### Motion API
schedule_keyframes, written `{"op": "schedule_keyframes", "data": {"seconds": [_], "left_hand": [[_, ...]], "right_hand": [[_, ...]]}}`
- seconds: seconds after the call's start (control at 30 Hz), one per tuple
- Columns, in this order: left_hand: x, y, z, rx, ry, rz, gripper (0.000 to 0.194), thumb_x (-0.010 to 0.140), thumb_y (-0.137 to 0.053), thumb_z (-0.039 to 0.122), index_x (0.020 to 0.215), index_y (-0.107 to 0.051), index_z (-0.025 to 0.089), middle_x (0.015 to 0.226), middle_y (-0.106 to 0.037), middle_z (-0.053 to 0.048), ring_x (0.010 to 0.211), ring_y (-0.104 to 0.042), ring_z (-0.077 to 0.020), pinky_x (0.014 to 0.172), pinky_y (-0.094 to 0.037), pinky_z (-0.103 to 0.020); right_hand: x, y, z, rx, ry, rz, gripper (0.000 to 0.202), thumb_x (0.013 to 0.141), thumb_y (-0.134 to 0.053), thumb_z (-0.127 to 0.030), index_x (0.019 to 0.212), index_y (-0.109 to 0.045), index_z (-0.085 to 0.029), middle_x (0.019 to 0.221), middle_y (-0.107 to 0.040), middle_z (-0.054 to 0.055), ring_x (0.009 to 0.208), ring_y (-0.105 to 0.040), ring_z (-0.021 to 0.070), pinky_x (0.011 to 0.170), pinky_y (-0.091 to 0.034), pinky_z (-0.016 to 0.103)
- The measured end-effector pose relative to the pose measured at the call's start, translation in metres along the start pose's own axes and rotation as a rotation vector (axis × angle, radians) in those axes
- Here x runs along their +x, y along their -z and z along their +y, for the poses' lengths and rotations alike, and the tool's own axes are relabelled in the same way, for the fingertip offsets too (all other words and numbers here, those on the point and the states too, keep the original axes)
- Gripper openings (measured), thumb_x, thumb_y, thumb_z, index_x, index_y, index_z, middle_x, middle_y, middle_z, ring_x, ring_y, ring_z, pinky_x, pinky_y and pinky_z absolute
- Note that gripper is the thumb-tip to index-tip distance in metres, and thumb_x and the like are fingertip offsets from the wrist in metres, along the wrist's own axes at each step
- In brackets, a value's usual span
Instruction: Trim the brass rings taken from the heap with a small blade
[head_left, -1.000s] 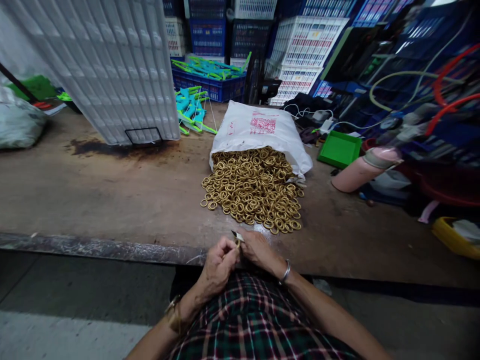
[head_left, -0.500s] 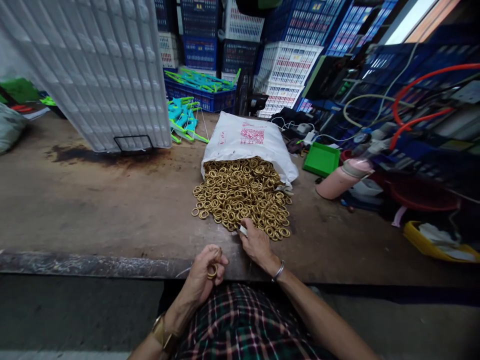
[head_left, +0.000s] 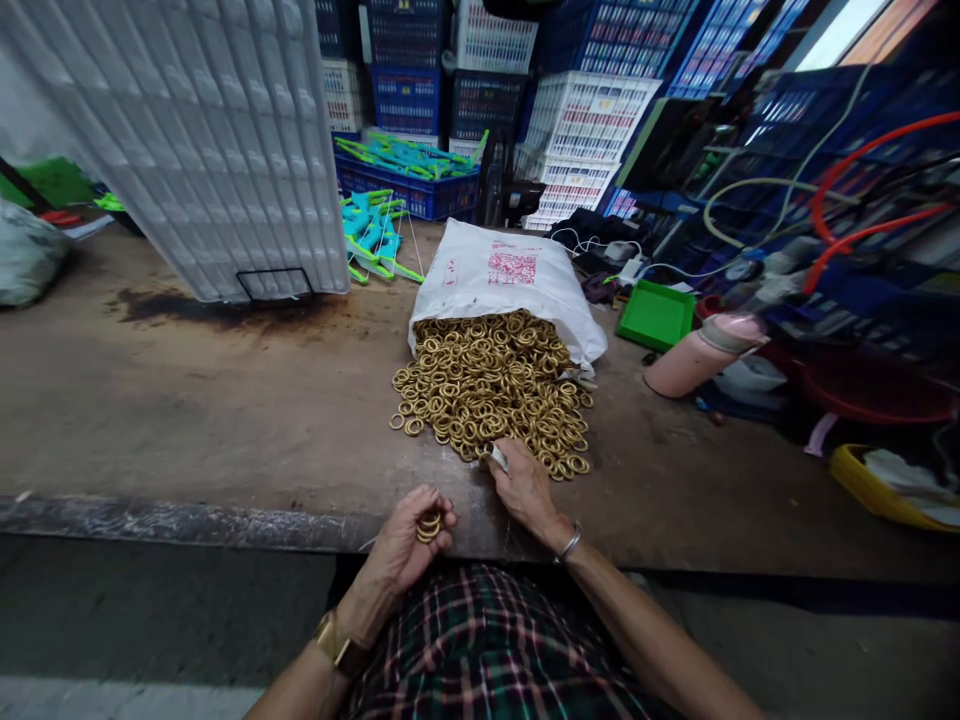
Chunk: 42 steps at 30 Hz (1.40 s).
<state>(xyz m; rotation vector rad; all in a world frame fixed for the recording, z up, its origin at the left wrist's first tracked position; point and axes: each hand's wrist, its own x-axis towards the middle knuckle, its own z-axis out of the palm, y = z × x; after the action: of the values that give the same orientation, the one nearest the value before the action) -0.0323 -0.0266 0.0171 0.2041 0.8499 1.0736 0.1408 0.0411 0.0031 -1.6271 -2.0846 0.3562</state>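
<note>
Many brass-coloured rings point(head_left: 487, 385) spill in a heap from the mouth of a white sack point(head_left: 480, 262) with red print. My left hand point(head_left: 411, 535), palm up near the table's front edge, has its fingers curled round a few rings point(head_left: 428, 528). At the near edge of the heap is my right hand point(head_left: 523, 487), its fingers pinched together by a small white piece point(head_left: 498, 458). Whether that piece is held or worn on a finger is unclear, and the fingertips are partly hidden against the rings.
A tall ribbed translucent panel point(head_left: 225, 170) stands at the left. Teal and lime parts point(head_left: 369, 232) lie behind the sack. To the right are a green tray point(head_left: 656, 314), a pink bottle point(head_left: 697, 358) and a yellow tray point(head_left: 862, 482). Stacked crates point(head_left: 592, 110) fill the back.
More rings now show in my left hand, whose palm has opened slightly to view. My right hand stays at the heap's near edge. The whole view has shifted slightly.
</note>
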Motion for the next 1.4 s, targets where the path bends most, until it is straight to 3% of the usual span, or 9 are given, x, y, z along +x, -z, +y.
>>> {"op": "schedule_keyframes", "data": {"seconds": [0.1, 0.27, 0.33, 0.47, 0.63, 0.83, 0.93, 1.2, 1.4], "left_hand": [[0.003, -0.004, 0.0, 0.231, -0.141, 0.009, 0.025, 0.07, -0.063, 0.037, 0.07, -0.049, 0.016, 0.06, -0.051, 0.004, 0.047, -0.045, -0.0063, 0.037, -0.032, -0.015], [0.007, -0.005, 0.004, 0.691, -0.354, 0.037, 0.024, 0.076, -0.055, 0.033, 0.094, -0.055, 0.017, 0.052, -0.044, 0.007, 0.041, -0.038, -0.0058, 0.04, -0.031, -0.017], [0.007, -0.003, 0.004, 0.823, -0.471, -0.009, 0.024, 0.077, -0.053, 0.028, 0.098, -0.058, 0.016, 0.055, -0.048, 0.005, 0.047, -0.044, -0.0075, 0.048, -0.036, -0.019], [0.005, -0.002, 0.002, 0.928, -0.603, -0.094, 0.02, 0.08, -0.049, 0.025, 0.093, -0.061, 0.016, 0.082, -0.064, -0.004, 0.072, -0.057, -0.0134, 0.069, -0.043, -0.024], [0.004, -0.003, 0.001, 0.9, -0.509, -0.057, 0.018, 0.081, -0.049, 0.031, 0.081, -0.059, 0.015, 0.07, -0.062, -0.002, 0.061, -0.053, -0.0111, 0.061, -0.042, -0.022], [0.007, -0.007, 0.0, 0.841, -0.472, 0.087, 0.022, 0.076, -0.055, 0.037, 0.074, -0.056, 0.015, 0.056, -0.053, 0.003, 0.046, -0.042, -0.007, 0.047, -0.034, -0.02], [0.006, -0.009, 0.002, 0.775, -0.357, 0.107, 0.028, 0.073, -0.056, 0.043, 0.074, -0.055, 0.014, 0.053, -0.05, 0.004, 0.042, -0.04, -0.0057, 0.041, -0.03, -0.018], [0.006, -0.001, -0.001, 0.513, -0.12, -0.121, 0.032, 0.076, -0.053, 0.047, 0.08, -0.054, 0.015, 0.059, -0.051, 0.004, 0.04, -0.037, -0.0038, 0.036, -0.026, -0.017], [0.006, -0.004, -0.003, 0.37, -0.087, -0.105, 0.032, 0.072, -0.059, 0.045, 0.082, -0.054, 0.014, 0.059, -0.049, 0.005, 0.039, -0.035, -0.0026, 0.036, -0.023, -0.016]], "right_hand": [[0.001, 0.004, -0.007, 0.197, -0.03, -0.062, 0.01, 0.078, -0.042, -0.022, 0.076, -0.052, -0.019, 0.071, -0.053, 0.001, 0.065, -0.047, 0.0138, 0.059, -0.032, 0.024], [0.001, 0.004, -0.023, 0.631, -0.172, -0.341, 0.016, 0.075, -0.045, -0.027, 0.065, -0.053, -0.018, 0.059, -0.049, -0.004, 0.056, -0.043, 0.0097, 0.052, -0.031, 0.021], [0.0, 0.003, -0.027, 0.736, -0.243, -0.425, 0.017, 0.074, -0.048, -0.03, 0.066, -0.055, -0.017, 0.056, -0.048, -0.005, 0.052, -0.04, 0.008, 0.048, -0.028, 0.02], [-0.005, 0.003, -0.033, 0.888, -0.36, -0.563, 0.015, 0.071, -0.052, -0.032, 0.068, -0.052, -0.017, 0.052, -0.043, -0.007, 0.042, -0.031, 0.0049, 0.04, -0.021, 0.018], [-0.007, 0.007, -0.038, 0.986, -0.47, -0.636, 0.017, 0.073, -0.049, -0.036, 0.072, -0.048, -0.019, 0.052, -0.043, -0.009, 0.034, -0.022, 0.0035, 0.035, -0.014, 0.019], [-0.006, 0.007, -0.042, 0.767, -0.208, -0.44, 0.028, 0.075, -0.048, -0.04, 0.058, -0.047, -0.017, 0.053, -0.044, -0.005, 0.05, -0.037, 0.0071, 0.047, -0.029, 0.02], [-0.006, 0.004, -0.041, 0.74, -0.194, -0.434, 0.029, 0.077, -0.047, -0.038, 0.057, -0.048, -0.017, 0.052, -0.046, -0.005, 0.051, -0.038, 0.0081, 0.049, -0.03, 0.02], [-0.006, -0.003, -0.034, 0.79, -0.275, -0.502, 0.026, 0.078, -0.044, -0.034, 0.059, -0.051, -0.017, 0.051, -0.049, -0.005, 0.047, -0.039, 0.0072, 0.048, -0.03, 0.02], [-0.004, -0.001, -0.034, 0.772, -0.26, -0.483, 0.025, 0.079, -0.04, -0.033, 0.062, -0.051, -0.017, 0.053, -0.049, -0.004, 0.047, -0.039, 0.0081, 0.047, -0.03, 0.021]]}}
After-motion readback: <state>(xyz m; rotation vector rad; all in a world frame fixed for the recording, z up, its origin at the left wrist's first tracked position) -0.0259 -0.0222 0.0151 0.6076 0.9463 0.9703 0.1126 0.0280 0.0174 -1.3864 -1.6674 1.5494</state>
